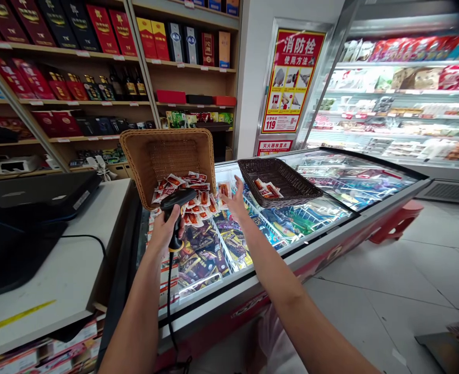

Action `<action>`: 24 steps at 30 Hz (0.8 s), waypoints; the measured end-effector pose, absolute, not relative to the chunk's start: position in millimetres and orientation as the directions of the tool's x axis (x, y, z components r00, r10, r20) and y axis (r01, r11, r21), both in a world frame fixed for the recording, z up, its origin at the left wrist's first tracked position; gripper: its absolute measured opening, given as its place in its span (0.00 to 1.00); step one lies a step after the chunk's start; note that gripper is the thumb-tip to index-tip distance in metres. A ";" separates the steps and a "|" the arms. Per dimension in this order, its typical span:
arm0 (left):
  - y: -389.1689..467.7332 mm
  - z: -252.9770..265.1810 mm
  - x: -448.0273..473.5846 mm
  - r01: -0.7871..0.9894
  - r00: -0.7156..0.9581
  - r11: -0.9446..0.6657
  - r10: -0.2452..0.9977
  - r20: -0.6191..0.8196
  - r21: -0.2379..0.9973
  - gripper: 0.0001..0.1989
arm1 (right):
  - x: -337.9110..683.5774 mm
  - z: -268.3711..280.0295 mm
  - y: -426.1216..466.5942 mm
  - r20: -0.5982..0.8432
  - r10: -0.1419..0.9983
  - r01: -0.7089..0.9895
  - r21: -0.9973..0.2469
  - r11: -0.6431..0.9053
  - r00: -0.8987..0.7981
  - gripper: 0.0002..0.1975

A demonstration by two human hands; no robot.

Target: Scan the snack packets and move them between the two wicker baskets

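Observation:
My left hand (166, 224) is wrapped around the handle of a black barcode scanner (176, 200), its head turned toward the right and its cord hanging down. A small sausage packet (224, 189), clear with a reddish filling, is pinched in my right hand (235, 201). My thumb lies across its front, and one finger sticks up apart from it; the fingers behind are hidden. Beyond the scanner, a tan wicker basket (167, 143) stands tilted, with many similar packets (198, 200) spilling at its front. A dark woven basket (297, 182) to the right holds several packets (267, 189).
Under both baskets is a glass-topped chest freezer (229, 283) full of ice creams. A white counter (57, 275) with a black device (30, 202) stands left. Boxed goods fill the back shelves (84, 98). A red stool (396, 223) is by the freezer's right end.

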State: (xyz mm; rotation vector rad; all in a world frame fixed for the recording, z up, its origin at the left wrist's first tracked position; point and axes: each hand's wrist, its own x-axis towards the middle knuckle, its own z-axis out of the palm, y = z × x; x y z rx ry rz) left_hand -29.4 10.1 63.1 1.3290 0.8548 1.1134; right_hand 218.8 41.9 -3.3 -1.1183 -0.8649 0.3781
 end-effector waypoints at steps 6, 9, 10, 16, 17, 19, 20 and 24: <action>10.3 61.1 -30.1 0.039 0.318 -0.200 0.931 0.177 0.979 0.25 | 224.7 -4.8 42.6 0.358 0.725 0.291 -0.930 0.224 0.588 0.20; 10.0 61.9 -31.4 0.142 0.384 -0.267 0.902 0.196 0.953 0.23 | 224.6 2.2 37.6 0.424 0.716 0.340 -0.901 0.270 0.555 0.20; 9.5 62.8 -31.8 0.165 0.402 -0.280 0.895 0.195 0.946 0.22 | 224.0 4.5 36.1 0.435 0.721 0.350 -0.894 0.278 0.539 0.20; 3.2 69.3 -31.5 0.239 0.418 -0.309 0.888 0.190 0.921 0.23 | 218.3 11.0 31.2 0.464 0.741 0.387 -0.874 0.295 0.484 0.19; 2.5 69.2 -30.9 0.241 0.419 -0.308 0.888 0.188 0.920 0.23 | 217.1 11.0 31.0 0.472 0.742 0.387 -0.870 0.305 0.477 0.19; 2.6 67.6 -29.4 0.231 0.425 -0.302 0.887 0.183 0.925 0.23 | 215.6 11.3 30.9 0.479 0.746 0.388 -0.866 0.315 0.463 0.19; 3.4 66.3 -29.0 0.218 0.427 -0.295 0.886 0.181 0.930 0.23 | 216.1 11.9 31.0 0.476 0.747 0.390 -0.867 0.310 0.464 0.20; 13.3 63.4 -33.3 0.080 0.301 -0.212 0.937 0.179 0.974 0.26 | 236.5 19.2 27.9 0.476 0.617 0.448 -0.868 0.215 0.627 0.26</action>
